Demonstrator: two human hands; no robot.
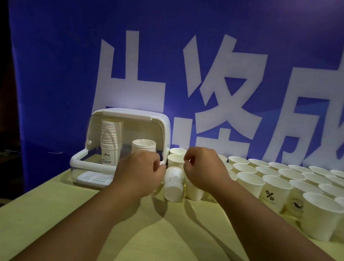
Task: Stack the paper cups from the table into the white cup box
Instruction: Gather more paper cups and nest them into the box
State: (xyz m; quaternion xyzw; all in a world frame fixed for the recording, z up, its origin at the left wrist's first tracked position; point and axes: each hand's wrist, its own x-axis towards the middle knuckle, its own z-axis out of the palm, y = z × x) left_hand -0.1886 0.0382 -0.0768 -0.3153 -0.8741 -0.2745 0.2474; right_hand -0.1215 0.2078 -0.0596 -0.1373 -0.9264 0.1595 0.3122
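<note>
Leftmost, the white cup box (74,160) sat on the worktop (62,214), lid up, with a tall stack (111,136) and a short stack (144,146) inside. The left grip (141,169) was at the box's right end, fingers curled; couldn't tell if it held anything. A tipped cup (173,183) lay just at its 3 o'clock, between both grips, long axis running 12-to-6, base toward camera. The right grip (203,169) was at the cup's 2 o'clock, fingers curled near the rim, hold unclear. Loose cups (278,184) filled the worktop toward 3 o'clock. Judged: short stack was at 10 o'clock from the cup, left grip nearer; cup needs righting first.
</note>
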